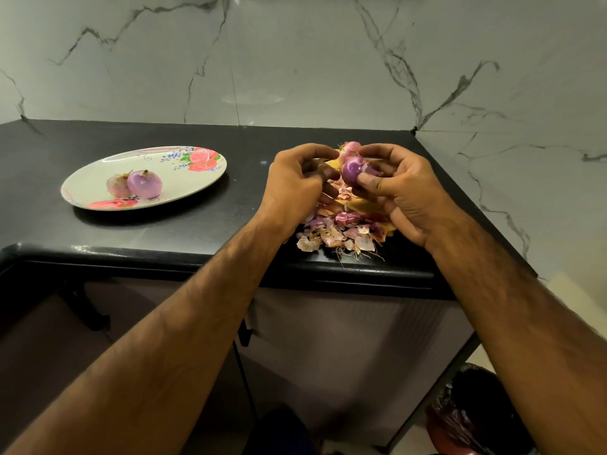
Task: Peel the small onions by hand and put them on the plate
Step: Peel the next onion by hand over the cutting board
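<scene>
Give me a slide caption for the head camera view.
Right hand holds a small onion above peeled skins; two onions sit on the plate.

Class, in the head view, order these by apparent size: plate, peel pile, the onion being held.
1. plate, largest
2. peel pile, partly hidden
3. onion in the right hand, smallest

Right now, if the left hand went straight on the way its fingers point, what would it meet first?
Probably the purple onion pinched in the right hand: the left hand, fingers curled, aims rightward at it across a small gap, though depth is unclear.
</scene>
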